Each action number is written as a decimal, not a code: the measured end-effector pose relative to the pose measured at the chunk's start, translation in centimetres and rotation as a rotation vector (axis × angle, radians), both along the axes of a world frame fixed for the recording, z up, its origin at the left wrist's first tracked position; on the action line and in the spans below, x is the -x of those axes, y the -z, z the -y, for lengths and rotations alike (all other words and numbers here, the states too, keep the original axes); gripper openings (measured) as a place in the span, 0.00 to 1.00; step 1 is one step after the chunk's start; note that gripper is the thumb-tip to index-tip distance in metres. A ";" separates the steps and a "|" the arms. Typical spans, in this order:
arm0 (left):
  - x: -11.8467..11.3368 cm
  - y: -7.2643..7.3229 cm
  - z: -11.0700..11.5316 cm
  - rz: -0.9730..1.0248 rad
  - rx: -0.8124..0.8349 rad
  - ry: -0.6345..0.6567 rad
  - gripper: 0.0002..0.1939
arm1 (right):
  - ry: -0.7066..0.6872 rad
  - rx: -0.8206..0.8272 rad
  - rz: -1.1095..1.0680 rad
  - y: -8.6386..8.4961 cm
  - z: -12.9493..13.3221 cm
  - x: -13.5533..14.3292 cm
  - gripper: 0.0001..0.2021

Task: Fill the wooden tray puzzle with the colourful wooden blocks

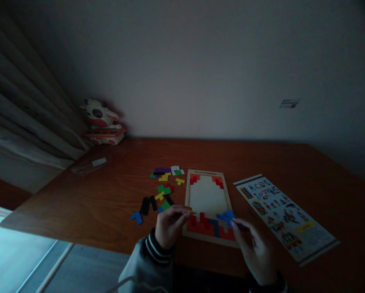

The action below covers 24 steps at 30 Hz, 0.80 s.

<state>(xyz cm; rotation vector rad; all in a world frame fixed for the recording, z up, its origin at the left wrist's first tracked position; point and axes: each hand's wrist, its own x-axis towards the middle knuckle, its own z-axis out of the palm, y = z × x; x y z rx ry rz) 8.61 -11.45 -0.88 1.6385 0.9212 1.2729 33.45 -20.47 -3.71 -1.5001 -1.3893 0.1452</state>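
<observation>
Left hand point(169, 226) pinching a small flat yellow piece point(191, 211), right hand point(256, 246) gripping an angular blue piece point(227, 216), both pieces over the pale wooden-framed puzzle board point(208, 197)!

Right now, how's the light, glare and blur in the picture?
Head view: dim overall, floor at lower left brightest, top right corner near black; sheet's fine print too soft to read; left hand and right hand shadowed, outlines visible.

Cow-shaped toy point(101, 120), draped curtain point(27, 101), small label point(289, 103) on grey wall point(197, 81), perhaps a plastic packet point(86, 167)
</observation>
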 end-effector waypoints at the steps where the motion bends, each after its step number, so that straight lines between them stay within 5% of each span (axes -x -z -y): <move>1: -0.6 0.0 0.7 0.055 0.008 0.065 0.07 | -0.030 -0.017 0.000 -0.3 0.0 0.7 0.08; 10: -1.5 -0.9 2.4 0.205 0.172 0.501 0.04 | -0.367 -0.057 -0.075 -1.6 -0.2 5.0 0.09; 16: -1.5 -0.8 2.5 0.109 0.181 0.334 0.09 | -0.453 -0.008 -0.094 -2.6 -0.2 5.5 0.12; 24: -1.6 -0.1 2.1 -0.082 0.004 0.199 0.06 | -0.335 -0.026 -0.012 -2.2 -1.2 5.5 0.06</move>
